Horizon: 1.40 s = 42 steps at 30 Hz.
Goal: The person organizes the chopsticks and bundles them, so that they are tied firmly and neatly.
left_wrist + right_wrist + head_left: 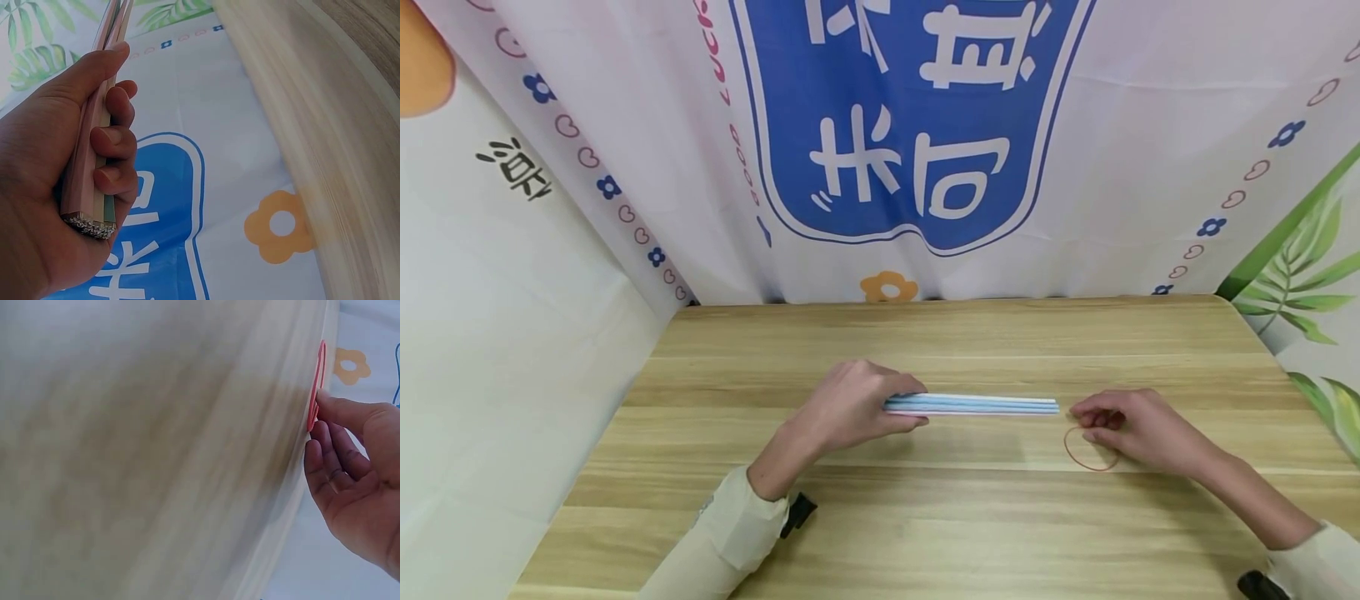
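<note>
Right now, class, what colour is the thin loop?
The loop is red, clearest in the right wrist view.

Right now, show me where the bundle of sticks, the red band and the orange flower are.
Bundle of sticks (pixel 977 406): head view, middle of its exposed length.
Red band (pixel 314 386): right wrist view, along its left strand.
Orange flower (pixel 872 287): head view, left petal.
</note>
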### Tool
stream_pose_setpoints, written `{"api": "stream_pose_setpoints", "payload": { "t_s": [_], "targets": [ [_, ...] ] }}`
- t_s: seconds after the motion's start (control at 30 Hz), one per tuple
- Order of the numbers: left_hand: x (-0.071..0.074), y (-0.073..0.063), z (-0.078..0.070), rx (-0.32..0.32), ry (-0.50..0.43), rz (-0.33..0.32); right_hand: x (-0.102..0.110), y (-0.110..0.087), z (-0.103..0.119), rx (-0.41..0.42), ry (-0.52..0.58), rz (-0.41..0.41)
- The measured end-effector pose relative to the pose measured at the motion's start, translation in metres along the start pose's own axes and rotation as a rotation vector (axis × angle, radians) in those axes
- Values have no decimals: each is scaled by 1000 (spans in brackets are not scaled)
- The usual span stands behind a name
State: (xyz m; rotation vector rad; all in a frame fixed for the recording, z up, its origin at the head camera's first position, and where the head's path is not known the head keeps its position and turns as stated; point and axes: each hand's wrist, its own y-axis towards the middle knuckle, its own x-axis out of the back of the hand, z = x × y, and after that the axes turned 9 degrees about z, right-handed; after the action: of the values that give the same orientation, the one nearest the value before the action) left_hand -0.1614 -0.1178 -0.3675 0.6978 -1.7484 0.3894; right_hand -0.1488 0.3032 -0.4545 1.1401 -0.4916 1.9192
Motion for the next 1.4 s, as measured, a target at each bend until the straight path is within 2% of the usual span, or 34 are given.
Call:
{"api": "stream_pose_setpoints", "payload": {
  "t_s": [0.23,0.37,0.57,0.87,1.0,1.4],
  "targets": [
    [-1,0,-1,-6,4,-2,7,4,5,-41,54,135],
    [-3,1,0,-10,9,-2,10,4,8,-54,68,165],
    [-4,2,0,-13,16,-3,16,2,18,-94,70,107],
    [-6,2,-1,-4,4,3,29,3,37,-71,53,53],
    [-7,2,-2,-3,5,4,33,4,46,-39,104,-17],
    [-8,3,-3,4,15,11,32,20,83,-50,343,-184]
  ]
}}
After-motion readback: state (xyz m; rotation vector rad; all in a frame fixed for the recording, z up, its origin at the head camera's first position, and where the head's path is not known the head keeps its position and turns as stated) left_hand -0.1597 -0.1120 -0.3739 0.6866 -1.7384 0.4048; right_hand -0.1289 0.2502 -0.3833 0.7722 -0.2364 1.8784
